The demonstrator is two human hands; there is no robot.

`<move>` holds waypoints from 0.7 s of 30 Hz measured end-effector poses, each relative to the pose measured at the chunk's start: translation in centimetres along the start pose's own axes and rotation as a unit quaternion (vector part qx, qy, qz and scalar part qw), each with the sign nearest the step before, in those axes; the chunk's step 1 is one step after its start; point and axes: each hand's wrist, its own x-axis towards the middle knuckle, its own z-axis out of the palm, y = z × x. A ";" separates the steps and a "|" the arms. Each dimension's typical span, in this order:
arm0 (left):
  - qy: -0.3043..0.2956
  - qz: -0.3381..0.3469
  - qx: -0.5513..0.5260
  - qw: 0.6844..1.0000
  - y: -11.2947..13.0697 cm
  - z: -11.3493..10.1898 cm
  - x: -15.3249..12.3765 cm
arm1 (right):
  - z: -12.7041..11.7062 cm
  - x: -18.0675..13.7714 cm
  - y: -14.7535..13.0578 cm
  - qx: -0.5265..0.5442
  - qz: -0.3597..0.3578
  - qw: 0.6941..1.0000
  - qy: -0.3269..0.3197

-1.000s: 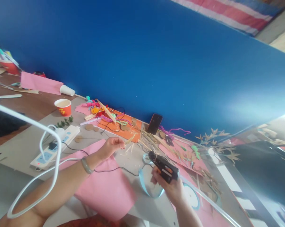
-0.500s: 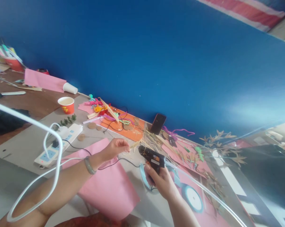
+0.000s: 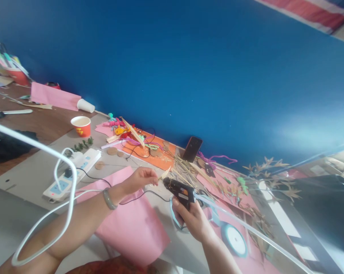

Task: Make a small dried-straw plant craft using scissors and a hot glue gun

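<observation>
My right hand (image 3: 190, 217) is wrapped around the handle of a black hot glue gun (image 3: 179, 190), with a long clear glue stick (image 3: 246, 228) running out of its back end. The gun's nozzle points left, close to the fingertips of my left hand (image 3: 141, 179). Those fingers pinch a small pale, dry leaf-like piece (image 3: 165, 174); its exact kind is hard to make out. Whether the nozzle touches the piece cannot be told. Beneath my left wrist lies a sheet of pink paper (image 3: 134, 220).
A white power strip (image 3: 72, 177) with cords lies at left, near a red paper cup (image 3: 82, 127). Orange paper (image 3: 157, 158) carries scraps and pipe cleaners. A phone (image 3: 192, 148) leans against the blue wall. Dried stems and a blue-rimmed round object (image 3: 234, 239) lie at right. A white cable loops across the left foreground.
The glue gun has moved slightly left, bringing its nozzle closer to the piece in my left fingers. My left hand keeps its pinch almost in place.
</observation>
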 end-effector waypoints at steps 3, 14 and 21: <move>-0.006 -0.002 -0.004 1.000 0.1 0.0 0.0 | -0.1 -0.1 -0.3 -0.009 -0.004 1.000 -0.007; 0.001 -0.013 -0.018 1.000 0.1 0.2 0.0 | 0.0 -0.3 -0.8 -0.016 0.009 1.000 -0.024; -0.002 -0.023 -0.027 0.999 0.3 0.2 -0.1 | 0.1 -0.4 -0.6 -0.033 0.020 0.999 -0.009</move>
